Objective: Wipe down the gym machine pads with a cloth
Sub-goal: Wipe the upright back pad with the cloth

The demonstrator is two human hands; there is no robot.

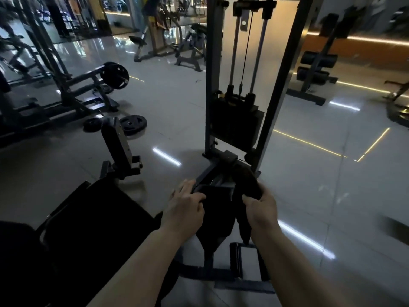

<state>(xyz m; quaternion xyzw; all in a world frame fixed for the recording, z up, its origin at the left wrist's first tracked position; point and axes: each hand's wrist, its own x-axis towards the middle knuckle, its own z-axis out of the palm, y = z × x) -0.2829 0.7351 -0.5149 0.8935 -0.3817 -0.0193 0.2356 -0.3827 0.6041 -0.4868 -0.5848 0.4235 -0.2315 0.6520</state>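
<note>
A dark cloth point(221, 213) hangs between my two hands, low in the middle of the view. My left hand point(184, 204) pinches its left edge, and my right hand point(259, 207) grips its right part with curled fingers. The cloth drapes over a dark pad of the gym machine point(223, 187), most of which it hides. A large black seat pad point(95, 220) lies to the left of my hands. A small upright black pad point(116, 145) stands beyond that seat.
The machine's weight stack point(236, 122) and grey frame posts point(212, 85) rise straight ahead. A foot plate point(249, 262) sits on the floor under my hands. Loose weight plates point(132, 125) lie on the glossy floor at left, near other machines point(73, 89).
</note>
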